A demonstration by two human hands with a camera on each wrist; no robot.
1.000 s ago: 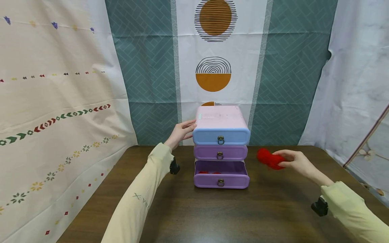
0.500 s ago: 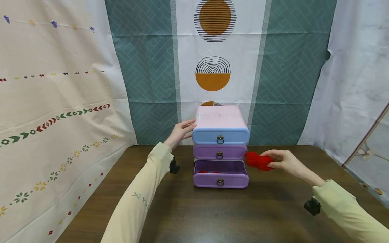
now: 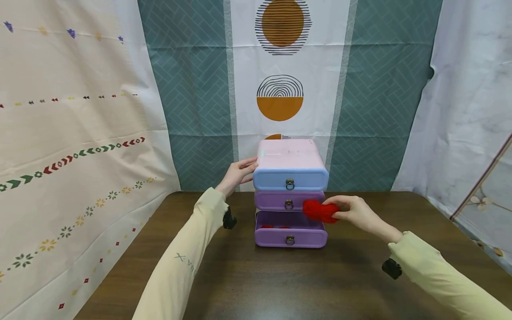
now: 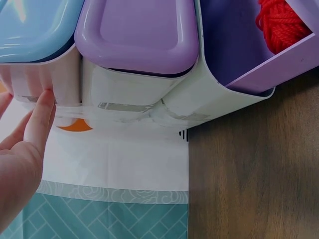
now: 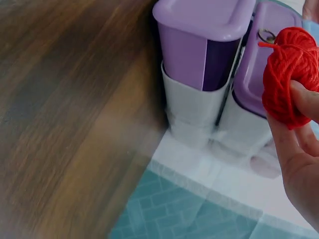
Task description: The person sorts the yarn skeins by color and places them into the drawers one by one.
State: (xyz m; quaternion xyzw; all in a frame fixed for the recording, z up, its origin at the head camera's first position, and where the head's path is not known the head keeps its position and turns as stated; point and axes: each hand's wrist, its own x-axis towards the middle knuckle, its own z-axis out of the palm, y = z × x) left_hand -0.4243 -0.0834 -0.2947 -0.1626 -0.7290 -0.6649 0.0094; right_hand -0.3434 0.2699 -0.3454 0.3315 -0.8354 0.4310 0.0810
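Note:
My right hand (image 3: 358, 214) pinches a ball of red yarn (image 3: 318, 210) between thumb and fingers. In the head view the yarn overlaps the right side of the pulled-out bottom drawer (image 3: 308, 238), which is purple. More red yarn (image 4: 283, 27) lies inside that drawer, partly hidden by its front. The mini drawer cabinet (image 3: 290, 153) has a pink top, a blue upper drawer (image 3: 268, 180) and a purple middle drawer (image 3: 272, 201), both pushed in. With fingers extended, my left hand (image 3: 237, 177) touches the cabinet's upper left side.
The cabinet stands at the back of a brown wooden table (image 3: 296, 284). Behind it hangs a green and white patterned curtain (image 3: 200, 111). Cloths also hang along the left (image 3: 80, 178) and right sides. Each drawer front carries a small ring pull (image 3: 290, 240).
My right hand has carried the red yarn leftward, from beside the cabinet to the right part of the bottom drawer. The left hand stays on the cabinet's side.

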